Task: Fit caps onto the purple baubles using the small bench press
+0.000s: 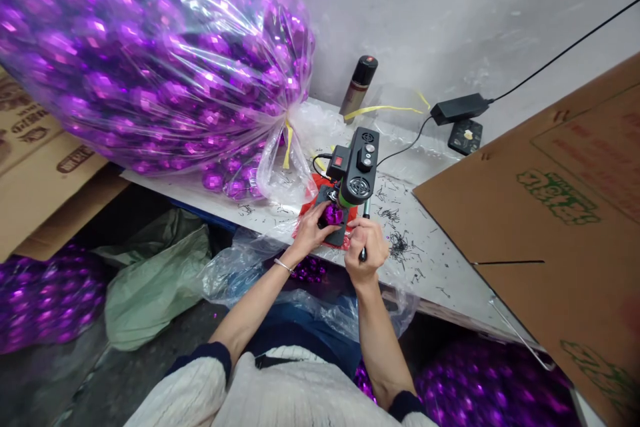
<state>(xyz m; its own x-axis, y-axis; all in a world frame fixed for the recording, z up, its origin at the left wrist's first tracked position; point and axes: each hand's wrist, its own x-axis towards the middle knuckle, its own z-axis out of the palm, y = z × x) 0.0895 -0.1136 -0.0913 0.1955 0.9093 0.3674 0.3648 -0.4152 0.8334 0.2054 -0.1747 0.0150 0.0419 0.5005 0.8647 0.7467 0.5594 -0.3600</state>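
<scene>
A small black machine (364, 163) with a red switch stands on the white table (430, 240), over a piece of red plastic. Under its head sits a shiny purple ball (333, 214). My left hand (311, 230) holds that ball between thumb and fingers on the machine's black base. On the right side of the machine, my right hand (367, 247) is closed around a black-tipped lever (367, 208). Small dark bits (399, 245) are scattered on the table to the right of my right hand.
A huge clear bag of purple balls (200, 73) fills the upper left. Behind the machine stand a spray can (359, 85) and a black power adapter (459, 109) with cables. Cardboard (560, 213) borders the right side; more cardboard (45, 160) lies left. Plastic sheeting (235, 267) hangs over the front edge.
</scene>
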